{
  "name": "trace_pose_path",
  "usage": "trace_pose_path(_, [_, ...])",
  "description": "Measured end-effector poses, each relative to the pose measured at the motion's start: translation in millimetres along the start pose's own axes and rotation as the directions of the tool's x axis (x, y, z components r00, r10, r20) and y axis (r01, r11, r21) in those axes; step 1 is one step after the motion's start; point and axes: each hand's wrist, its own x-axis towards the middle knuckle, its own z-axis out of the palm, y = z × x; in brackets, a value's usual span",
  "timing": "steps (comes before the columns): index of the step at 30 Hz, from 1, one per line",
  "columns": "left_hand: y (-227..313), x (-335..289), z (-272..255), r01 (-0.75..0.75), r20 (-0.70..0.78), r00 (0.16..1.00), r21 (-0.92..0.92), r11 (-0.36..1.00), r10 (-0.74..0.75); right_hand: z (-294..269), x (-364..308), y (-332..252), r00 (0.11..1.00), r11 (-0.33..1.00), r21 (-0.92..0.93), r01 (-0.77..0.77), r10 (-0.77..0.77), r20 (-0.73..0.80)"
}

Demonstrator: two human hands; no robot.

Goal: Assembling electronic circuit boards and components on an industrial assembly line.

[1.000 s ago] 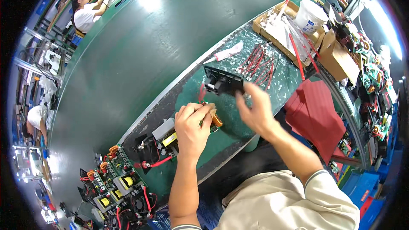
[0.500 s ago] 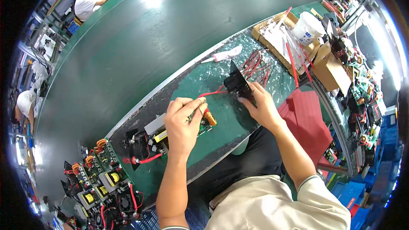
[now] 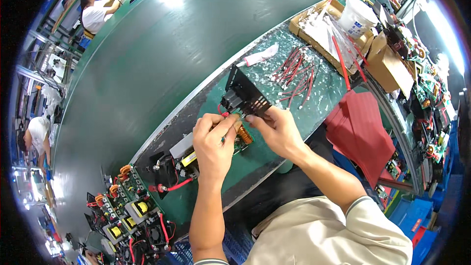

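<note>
My right hand [image 3: 278, 132] grips the lower edge of a black metal panel [image 3: 248, 90], which has square vent holes and a dark socket block on its left face. My left hand [image 3: 214, 140] is closed in a pinch on a red wire [image 3: 223, 113] just below that block, the fingertips of both hands close together. Under the left hand lies a circuit board with a copper coil [image 3: 245, 135], mostly covered by the fingers. Left of it, joined to the same unit, stand a black fan plate [image 3: 164, 169] and a thick red cable [image 3: 179, 185].
Several circuit-board units [image 3: 128, 211] crowd the left end of the green bench. Beyond my hands lie a white tube [image 3: 261, 56] and loose red wires [image 3: 297, 71]. A cardboard tray [image 3: 306, 32] with a white bucket [image 3: 357, 17] stands far right, near red sheets [image 3: 360, 135].
The black panel has moved left and toward the circuit board, turning so its vented face shows. My right hand has come left with it, closer to my left hand.
</note>
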Motion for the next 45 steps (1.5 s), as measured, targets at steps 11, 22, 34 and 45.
trace_pose_path(11, [-2.0, -1.0, 4.6, 0.081, -0.026, 0.996, -0.063, 0.995, -0.082, -0.4, 6.5, 0.3, 0.993, 0.988, -0.101, 0.116, -0.114, 0.023])
trace_pose_path(22, [-0.4, -1.8, 5.4, 0.083, -0.05, 0.995, -0.083, 0.993, -0.087, 4.2, -0.2, -2.5, 0.928, 0.901, -0.245, 0.357, -0.373, -0.02])
trace_pose_path(34, [-1.8, -3.1, 3.5, -0.039, -0.064, 0.997, 0.021, 0.999, 0.04, 24.8, -13.4, 0.1, 0.939, 0.862, -0.416, 0.289, -0.34, -0.051])
trace_pose_path(45, [13.5, 10.9, -21.8, 0.023, 0.009, 1.0, -0.061, 0.998, -0.022, -14.2, 29.4, 4.6, 0.992, 0.603, -0.797, 0.047, -0.122, -0.033])
